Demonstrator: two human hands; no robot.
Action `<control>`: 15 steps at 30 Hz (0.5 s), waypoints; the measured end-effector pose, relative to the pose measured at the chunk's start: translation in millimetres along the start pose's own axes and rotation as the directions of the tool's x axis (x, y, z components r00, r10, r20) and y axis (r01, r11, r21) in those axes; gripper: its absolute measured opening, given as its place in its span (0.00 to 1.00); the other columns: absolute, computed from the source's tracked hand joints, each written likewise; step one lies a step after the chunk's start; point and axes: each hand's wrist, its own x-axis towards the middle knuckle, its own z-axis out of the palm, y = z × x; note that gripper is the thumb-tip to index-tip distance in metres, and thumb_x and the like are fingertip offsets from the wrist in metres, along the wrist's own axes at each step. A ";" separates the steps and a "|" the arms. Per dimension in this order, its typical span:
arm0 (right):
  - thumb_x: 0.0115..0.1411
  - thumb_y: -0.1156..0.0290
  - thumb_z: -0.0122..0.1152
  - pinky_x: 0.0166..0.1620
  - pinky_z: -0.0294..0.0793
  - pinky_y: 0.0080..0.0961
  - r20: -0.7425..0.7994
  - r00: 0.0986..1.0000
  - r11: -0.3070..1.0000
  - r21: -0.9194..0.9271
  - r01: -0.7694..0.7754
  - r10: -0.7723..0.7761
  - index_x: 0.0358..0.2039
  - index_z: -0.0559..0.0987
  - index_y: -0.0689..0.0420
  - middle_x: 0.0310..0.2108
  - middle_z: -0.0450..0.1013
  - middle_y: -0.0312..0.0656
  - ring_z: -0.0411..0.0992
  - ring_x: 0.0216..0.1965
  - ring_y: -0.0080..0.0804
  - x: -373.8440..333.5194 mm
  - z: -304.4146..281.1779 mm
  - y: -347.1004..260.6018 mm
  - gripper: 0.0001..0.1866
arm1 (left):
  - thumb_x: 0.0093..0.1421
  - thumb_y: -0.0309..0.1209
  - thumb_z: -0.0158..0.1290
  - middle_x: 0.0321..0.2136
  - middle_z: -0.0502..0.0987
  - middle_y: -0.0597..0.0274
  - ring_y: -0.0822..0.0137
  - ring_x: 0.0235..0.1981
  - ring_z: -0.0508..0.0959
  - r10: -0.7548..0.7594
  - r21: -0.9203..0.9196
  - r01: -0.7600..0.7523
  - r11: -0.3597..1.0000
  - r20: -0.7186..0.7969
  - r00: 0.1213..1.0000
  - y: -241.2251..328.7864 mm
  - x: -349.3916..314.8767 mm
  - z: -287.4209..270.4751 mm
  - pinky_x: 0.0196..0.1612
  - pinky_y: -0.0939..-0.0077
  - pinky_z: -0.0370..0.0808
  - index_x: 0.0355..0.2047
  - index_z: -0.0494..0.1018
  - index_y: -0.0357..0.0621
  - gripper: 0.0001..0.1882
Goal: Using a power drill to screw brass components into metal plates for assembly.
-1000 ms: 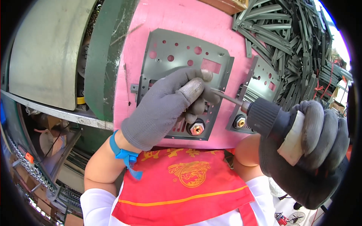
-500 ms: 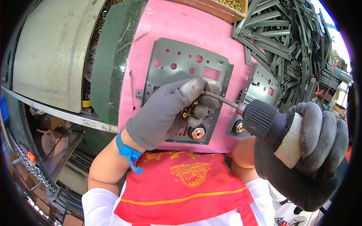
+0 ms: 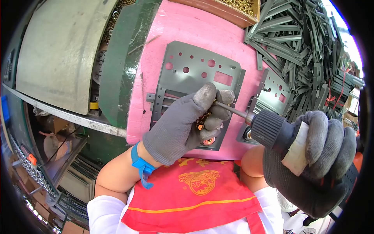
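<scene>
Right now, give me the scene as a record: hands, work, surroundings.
Left hand: curled around small brass-coloured parts
Right hand: holds driver
Driver tip: at the left fingertips; exact contact unclear
Work: grey panel on pink mat, partly hidden by left hand
Right of it: second panel
Top: box of brass-coloured pieces
Top right: piled grey strips

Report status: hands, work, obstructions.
Left hand closed around brass-coloured screws, over punched grey plate. Right hand gripping power screwdriver, bit at left fingertips. Left hand hides part of plate.
</scene>
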 end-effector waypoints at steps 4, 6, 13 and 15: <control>0.44 0.70 0.62 0.28 0.62 0.13 -0.079 0.997 0.999 0.042 0.005 -0.002 0.19 0.64 0.48 0.14 0.61 0.28 0.59 0.19 0.16 -3.8 3.9 0.8 0.12 | 0.67 0.48 0.44 0.28 0.71 0.70 0.81 0.24 0.64 0.032 -0.032 -0.030 0.999 0.073 0.997 -1.6 -1.2 -0.8 0.27 0.85 0.65 0.48 0.70 0.38 0.24; 0.44 0.70 0.62 0.28 0.62 0.12 -0.120 0.993 0.998 0.065 0.005 0.002 0.19 0.64 0.49 0.14 0.61 0.28 0.58 0.19 0.16 -7.2 8.1 3.6 0.12 | 0.67 0.49 0.43 0.29 0.71 0.68 0.80 0.24 0.63 0.026 0.021 -0.026 0.999 0.019 0.999 -0.9 -3.6 3.4 0.27 0.85 0.63 0.51 0.68 0.37 0.26; 0.44 0.72 0.58 0.31 0.60 0.15 -0.122 0.992 1.000 0.017 0.019 -0.016 0.21 0.66 0.50 0.17 0.61 0.29 0.59 0.21 0.17 -1.8 -14.3 -4.4 0.09 | 0.58 0.44 0.57 0.25 0.70 0.67 0.75 0.24 0.67 0.308 0.855 -0.162 0.492 0.003 0.951 3.2 -50.3 -2.1 0.28 0.81 0.67 0.45 0.75 0.43 0.21; 0.44 0.73 0.56 0.32 0.59 0.16 -0.108 0.994 0.999 -0.027 0.031 -0.034 0.22 0.66 0.51 0.18 0.61 0.29 0.59 0.22 0.17 -2.3 -24.5 -7.3 0.07 | 0.53 0.39 0.61 0.22 0.67 0.66 0.72 0.21 0.67 0.273 0.990 -0.141 0.001 0.136 0.952 14.3 -63.1 -5.5 0.24 0.79 0.66 0.40 0.78 0.47 0.16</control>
